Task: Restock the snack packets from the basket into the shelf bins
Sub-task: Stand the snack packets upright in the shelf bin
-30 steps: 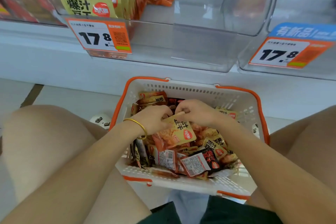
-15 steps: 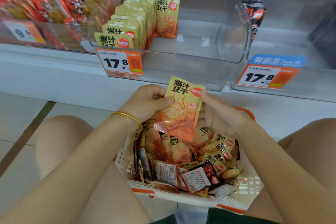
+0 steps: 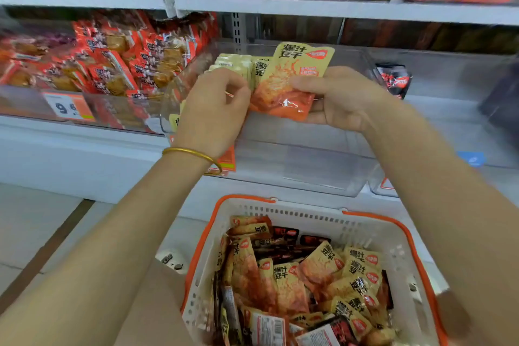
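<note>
clear shelf bin (image 3: 295, 166), left hand (image 3: 213, 112) and right hand (image 3: 345, 101) pinching one yellow packet (image 3: 289, 84), basket (image 3: 280, 206) below

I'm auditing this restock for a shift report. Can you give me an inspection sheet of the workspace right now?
Surface: white shelf above a tiled floor.
Job's things: yellow snack packet held over the clear bin, beside a standing row of matching packets; basket below holds many mixed packets.
Clutter: one black packet in the neighbouring bin on the right.
Hands: left hand and right hand each grip a side of the yellow snack packet.
Cables: nothing seen.
Surroundings: red packets in the left bin, with a price tag on its front.
</note>
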The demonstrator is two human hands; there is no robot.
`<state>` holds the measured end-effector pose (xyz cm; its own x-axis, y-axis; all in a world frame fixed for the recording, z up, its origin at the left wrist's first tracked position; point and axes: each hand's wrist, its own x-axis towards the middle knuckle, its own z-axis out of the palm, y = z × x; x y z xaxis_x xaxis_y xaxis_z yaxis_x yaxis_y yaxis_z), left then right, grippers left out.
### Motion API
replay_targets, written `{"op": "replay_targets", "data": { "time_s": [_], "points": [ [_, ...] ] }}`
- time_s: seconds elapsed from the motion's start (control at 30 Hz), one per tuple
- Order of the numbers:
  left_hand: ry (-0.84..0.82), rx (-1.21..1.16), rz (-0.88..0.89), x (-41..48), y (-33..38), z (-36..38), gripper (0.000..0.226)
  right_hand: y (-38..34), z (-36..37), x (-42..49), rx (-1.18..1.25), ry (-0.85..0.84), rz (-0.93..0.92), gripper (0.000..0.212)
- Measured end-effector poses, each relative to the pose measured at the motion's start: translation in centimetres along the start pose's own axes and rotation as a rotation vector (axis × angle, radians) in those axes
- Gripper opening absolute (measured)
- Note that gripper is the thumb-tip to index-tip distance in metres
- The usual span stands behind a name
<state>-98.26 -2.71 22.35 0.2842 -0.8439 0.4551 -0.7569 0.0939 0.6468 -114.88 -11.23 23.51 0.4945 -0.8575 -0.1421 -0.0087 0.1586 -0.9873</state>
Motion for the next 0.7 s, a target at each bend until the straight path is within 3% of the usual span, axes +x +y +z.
{"op": "replay_targets", "data": {
  "time_s": [0.1,0.17,0.27,0.4,0.6,0.7],
  "points": [
    [-0.113,0.389,0.125,2.2,-1.6,0.6,0.038,0.8,-0.5,5.6,-0.180,0.108,0.092,0.021],
    [-0.213,0.503,0.127,3.4,-2.3,0.9,0.061,2.4,-0.8,9.3,-0.288,0.172,0.183,0.030],
    [-0.324,0.638,0.128,4.7,-3.1,1.5,0.050,4.4,-0.8,14.2,-0.472,0.259,0.154,0.040],
    [-0.358,0.669,0.163,5.3,-4.1,2.4,0.048,6.0,-1.3,17.5,-0.921,0.360,0.085,0.035],
    [-0.382,0.671,0.178,5.1,-4.5,3.1,0.051,6.6,-1.8,18.9,-0.960,0.332,0.129,0.021],
    [-0.380,0.656,0.197,5.0,-4.7,3.3,0.051,6.6,-1.0,20.0,-0.946,0.349,0.160,0.024]
  ]
}}
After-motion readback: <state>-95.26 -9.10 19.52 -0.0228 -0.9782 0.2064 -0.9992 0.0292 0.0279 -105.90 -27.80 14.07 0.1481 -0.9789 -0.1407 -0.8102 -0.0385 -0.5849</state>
